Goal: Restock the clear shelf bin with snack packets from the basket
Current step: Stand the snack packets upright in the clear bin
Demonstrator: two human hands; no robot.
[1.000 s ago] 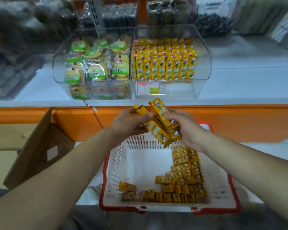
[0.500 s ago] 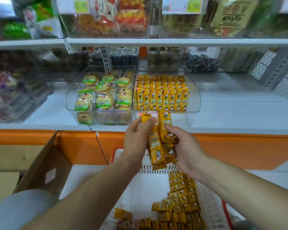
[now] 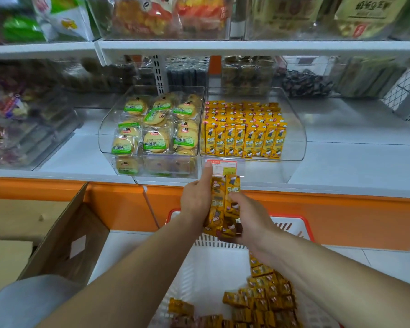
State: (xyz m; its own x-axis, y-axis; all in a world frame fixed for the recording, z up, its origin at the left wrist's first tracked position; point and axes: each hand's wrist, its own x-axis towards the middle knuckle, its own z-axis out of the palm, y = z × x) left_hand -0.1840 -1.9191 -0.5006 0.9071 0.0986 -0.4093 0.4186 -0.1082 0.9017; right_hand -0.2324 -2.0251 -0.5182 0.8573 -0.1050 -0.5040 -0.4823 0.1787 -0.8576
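Several held snack packets (image 3: 232,187) stand upright as one bundle in front of the shelf's (image 3: 341,159) front edge, above the far rim of the basket (image 3: 306,224). The left grip (image 3: 197,200) clasps the bundle's left side with its thumb pointing straight up. The right grip (image 3: 249,218) is curled round the right side and bottom end. The clear shelf bin (image 3: 296,143) sits at the shelf's front edge, holding neat rows of the same yellow packets (image 3: 244,138). A price tag (image 3: 223,167) is fixed to its front. Touching its left wall is a neighbour bin (image 3: 104,138) of round cakes. Loose packets (image 3: 265,294) lie heaped in the basket's near right corner. A cardboard box (image 3: 64,237) stands to the left.
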